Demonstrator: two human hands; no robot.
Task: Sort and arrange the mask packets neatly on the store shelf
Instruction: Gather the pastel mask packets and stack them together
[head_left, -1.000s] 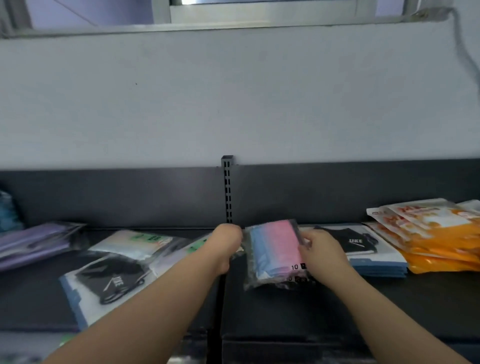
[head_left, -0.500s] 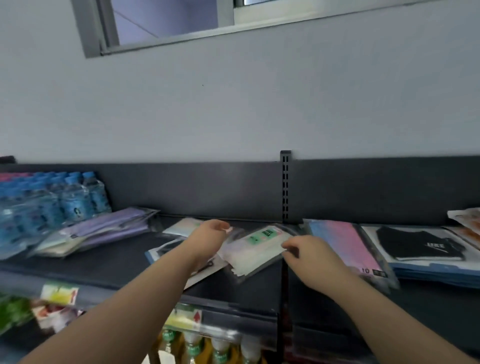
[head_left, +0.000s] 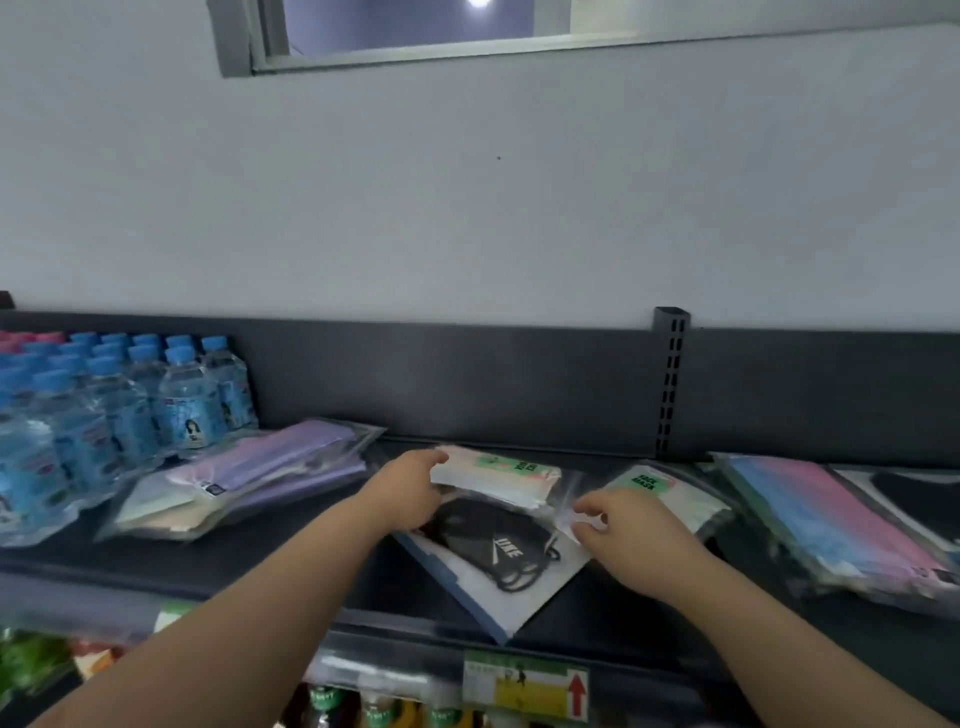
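Note:
A clear packet of pale masks with a green label (head_left: 496, 478) lies across a black-mask packet on a white card (head_left: 493, 551) on the dark shelf (head_left: 260, 561). My left hand (head_left: 408, 491) grips the pale packet's left end. My right hand (head_left: 631, 535) pinches its clear right edge. A second green-label packet (head_left: 670, 496) lies just right of it. A pink-and-blue mask packet (head_left: 831, 525) rests further right, and a purple mask packet (head_left: 260, 478) lies to the left.
Shrink-wrapped water bottles with blue caps (head_left: 104, 410) stand at the far left. A slotted upright post (head_left: 670, 379) divides the shelf's back panel. A price tag with a red arrow (head_left: 524, 686) hangs on the shelf's front edge, above bottles on the shelf below.
The view has swung left. The pink-and-blue packet was set down at the right, and both hands moved left and took hold of the pale green-label packet.

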